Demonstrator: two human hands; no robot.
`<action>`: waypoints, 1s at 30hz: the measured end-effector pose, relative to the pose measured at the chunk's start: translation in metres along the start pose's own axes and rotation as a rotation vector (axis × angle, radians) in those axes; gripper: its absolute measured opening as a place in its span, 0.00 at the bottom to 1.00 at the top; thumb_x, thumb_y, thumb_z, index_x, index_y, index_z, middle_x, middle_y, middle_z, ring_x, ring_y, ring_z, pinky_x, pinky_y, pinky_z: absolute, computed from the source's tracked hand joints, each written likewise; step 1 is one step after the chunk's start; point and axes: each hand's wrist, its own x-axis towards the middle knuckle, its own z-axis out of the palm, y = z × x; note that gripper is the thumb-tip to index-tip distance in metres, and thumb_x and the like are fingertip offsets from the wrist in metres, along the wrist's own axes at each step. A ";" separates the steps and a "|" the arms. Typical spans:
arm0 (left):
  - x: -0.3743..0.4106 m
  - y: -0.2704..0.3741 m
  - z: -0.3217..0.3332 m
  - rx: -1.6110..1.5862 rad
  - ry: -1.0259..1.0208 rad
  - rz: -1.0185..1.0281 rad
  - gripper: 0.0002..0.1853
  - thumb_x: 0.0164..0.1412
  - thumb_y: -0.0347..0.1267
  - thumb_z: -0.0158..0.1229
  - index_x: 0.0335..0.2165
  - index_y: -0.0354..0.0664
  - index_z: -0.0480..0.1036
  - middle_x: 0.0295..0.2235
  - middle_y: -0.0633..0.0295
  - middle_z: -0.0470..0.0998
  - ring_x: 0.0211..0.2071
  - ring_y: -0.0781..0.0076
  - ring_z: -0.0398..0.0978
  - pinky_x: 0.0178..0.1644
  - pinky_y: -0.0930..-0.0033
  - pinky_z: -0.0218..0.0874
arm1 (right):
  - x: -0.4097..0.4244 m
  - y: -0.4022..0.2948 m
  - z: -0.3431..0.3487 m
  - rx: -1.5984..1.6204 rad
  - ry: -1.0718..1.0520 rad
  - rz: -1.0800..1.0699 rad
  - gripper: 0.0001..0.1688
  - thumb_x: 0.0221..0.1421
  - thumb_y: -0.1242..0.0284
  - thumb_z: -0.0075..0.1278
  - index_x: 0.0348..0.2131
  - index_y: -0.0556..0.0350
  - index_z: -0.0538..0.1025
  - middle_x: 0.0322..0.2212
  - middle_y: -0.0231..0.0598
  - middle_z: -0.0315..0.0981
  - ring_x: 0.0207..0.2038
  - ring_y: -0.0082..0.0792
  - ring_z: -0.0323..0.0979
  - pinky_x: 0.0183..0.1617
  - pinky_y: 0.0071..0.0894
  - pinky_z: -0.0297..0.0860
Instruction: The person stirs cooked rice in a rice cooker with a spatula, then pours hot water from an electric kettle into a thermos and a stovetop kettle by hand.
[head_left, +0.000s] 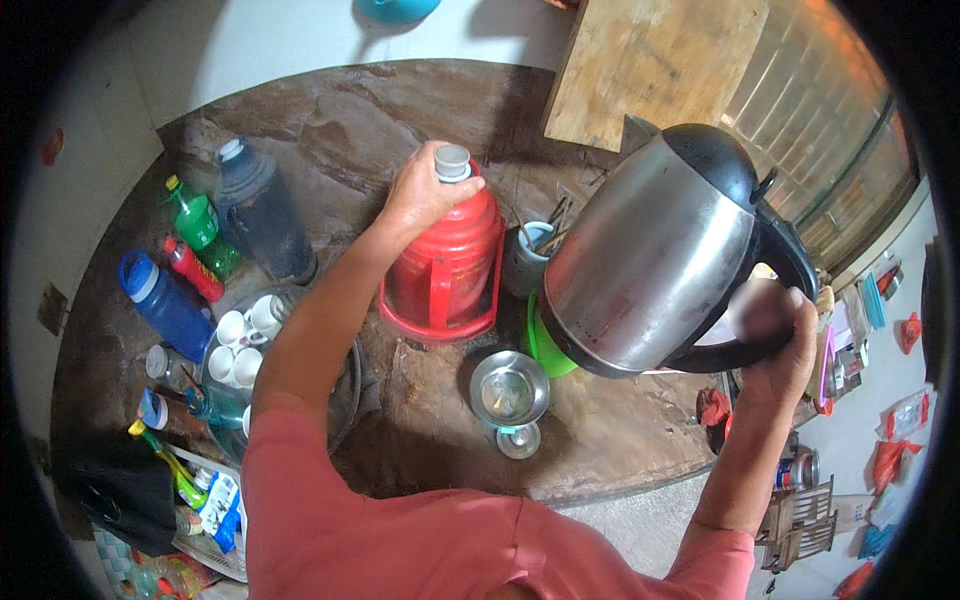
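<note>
My left hand (421, 186) is at the top of a red plastic-cased thermos flask (461, 240), its thumb and fingers around the grey stopper (452, 160). The flask stands upright on the brown stone-look counter; its stopper sits at the mouth. On the right, my right hand (786, 364) grips the black handle of a stainless steel electric kettle (645, 240). The kettle is raised and tilted, its black lid shut and its spout towards the upper left. Part of the hand at the handle is blurred. Below the flask stands a small metal bowl (484, 382), beside a small round metal piece (519, 442).
A ceramic pot (525, 262) with sticks stands between flask and kettle, near a green plastic container (551, 349). Left are a dark thermos (262, 210), bottles, and a round tray (355, 397) with several white cups (247, 366). A wooden board (660, 67) leans behind.
</note>
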 end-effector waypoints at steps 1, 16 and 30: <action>0.001 0.002 -0.001 -0.023 -0.027 -0.010 0.29 0.38 0.43 0.68 0.35 0.34 0.69 0.31 0.49 0.75 0.34 0.57 0.74 0.41 0.62 0.64 | 0.000 0.001 0.000 -0.004 -0.018 0.005 0.12 0.50 0.65 0.49 0.22 0.53 0.69 0.15 0.25 0.60 0.18 0.23 0.59 0.22 0.23 0.57; -0.074 0.084 -0.029 -0.577 0.601 0.039 0.20 0.61 0.42 0.44 0.42 0.35 0.63 0.39 0.57 0.67 0.38 0.67 0.67 0.44 0.65 0.59 | 0.010 0.002 0.051 -0.173 -0.047 0.045 0.14 0.51 0.66 0.47 0.17 0.53 0.67 0.13 0.31 0.60 0.17 0.26 0.60 0.21 0.23 0.56; -0.227 0.145 -0.020 -0.765 -0.094 0.310 0.29 0.41 0.39 0.66 0.41 0.37 0.67 0.34 0.57 0.67 0.35 0.62 0.67 0.42 0.64 0.60 | 0.037 0.007 0.110 -0.342 -0.242 0.226 0.11 0.42 0.70 0.52 0.23 0.61 0.70 0.14 0.36 0.65 0.15 0.27 0.63 0.20 0.24 0.60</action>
